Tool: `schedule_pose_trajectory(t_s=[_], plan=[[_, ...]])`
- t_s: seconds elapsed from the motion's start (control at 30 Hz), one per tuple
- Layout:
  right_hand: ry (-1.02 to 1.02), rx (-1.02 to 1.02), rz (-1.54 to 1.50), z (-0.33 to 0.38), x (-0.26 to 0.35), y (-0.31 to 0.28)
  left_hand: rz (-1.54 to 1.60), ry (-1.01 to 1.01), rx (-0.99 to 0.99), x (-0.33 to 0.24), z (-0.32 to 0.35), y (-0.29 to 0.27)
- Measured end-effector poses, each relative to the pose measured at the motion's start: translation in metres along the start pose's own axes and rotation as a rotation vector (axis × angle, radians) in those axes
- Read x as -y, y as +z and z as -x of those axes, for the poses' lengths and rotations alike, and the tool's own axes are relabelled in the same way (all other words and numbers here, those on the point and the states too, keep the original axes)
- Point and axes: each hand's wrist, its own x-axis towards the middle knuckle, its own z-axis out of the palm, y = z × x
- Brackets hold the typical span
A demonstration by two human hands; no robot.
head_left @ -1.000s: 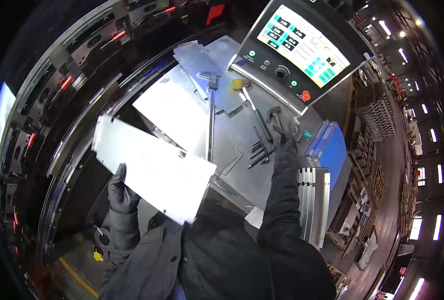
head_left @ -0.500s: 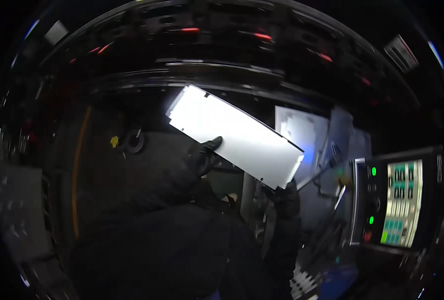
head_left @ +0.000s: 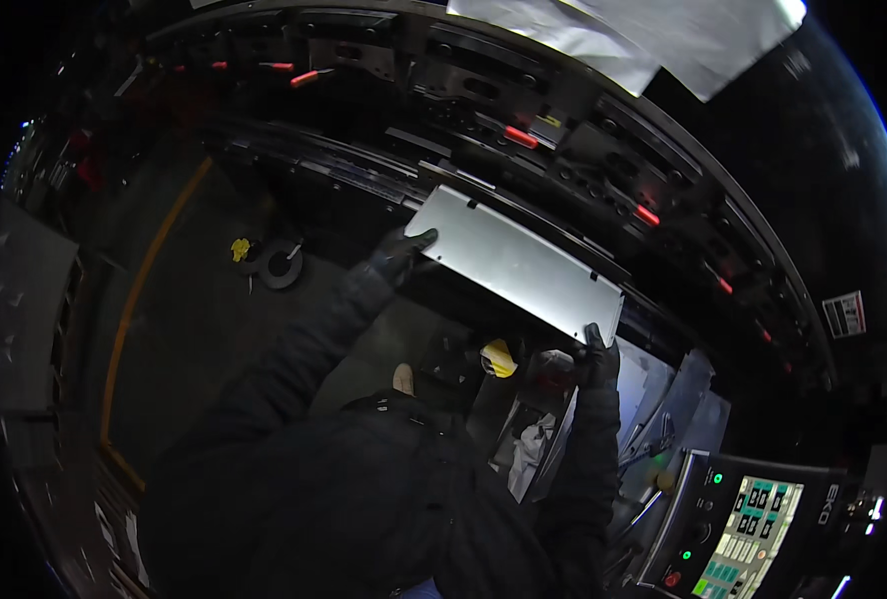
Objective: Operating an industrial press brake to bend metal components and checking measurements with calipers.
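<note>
Black-gloved left hand (head_left: 400, 255) and right hand (head_left: 597, 359), fingers closed on opposite ends of one grey sheet-metal panel (head_left: 516, 262) held against the press brake (head_left: 523, 150); one lit control panel (head_left: 753, 524) lower right; one white rectangular label (head_left: 845, 313) far right.

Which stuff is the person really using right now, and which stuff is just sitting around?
In use:
- flat grey rectangular metal sheet
- left hand in a black glove, gripping one end
- right hand, gloved, gripping the other end

Lying about:
- control panel with lit screen
- yellow object
- dark ring on the floor
</note>
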Motion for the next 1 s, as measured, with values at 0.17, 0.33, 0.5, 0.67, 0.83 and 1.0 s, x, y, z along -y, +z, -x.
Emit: schedule_pose_trajectory(t_s=[0.17, 0.33, 0.5, 0.67, 0.83, 1.0], plan=[[-0.03, -0.085, 0.141, -0.053, -0.001, 0.006, -0.111, -0.029, -0.055, -0.003, -0.028, 0.016], [-0.044, -0.156, 0.206, -0.069, -0.003, 0.003, -0.104, -0.059, -0.092, -0.002, -0.042, 0.015], [0.116, -0.25, 0.028, -0.073, 0.002, 0.006, -0.236, -0.005, -0.144, -0.02, -0.044, 0.026], [0.056, -0.245, 0.451, -0.102, -0.012, -0.02, -0.859, -0.023, -0.259, -0.013, -0.088, -0.014], [0.123, -0.205, 0.543, -0.107, -0.018, -0.024, -0.977, 0.004, -0.312, 0.008, -0.113, -0.037], [0.076, -0.188, 0.552, -0.114, -0.024, -0.023, -1.055, 0.018, -0.337, 0.007, -0.116, -0.051]])
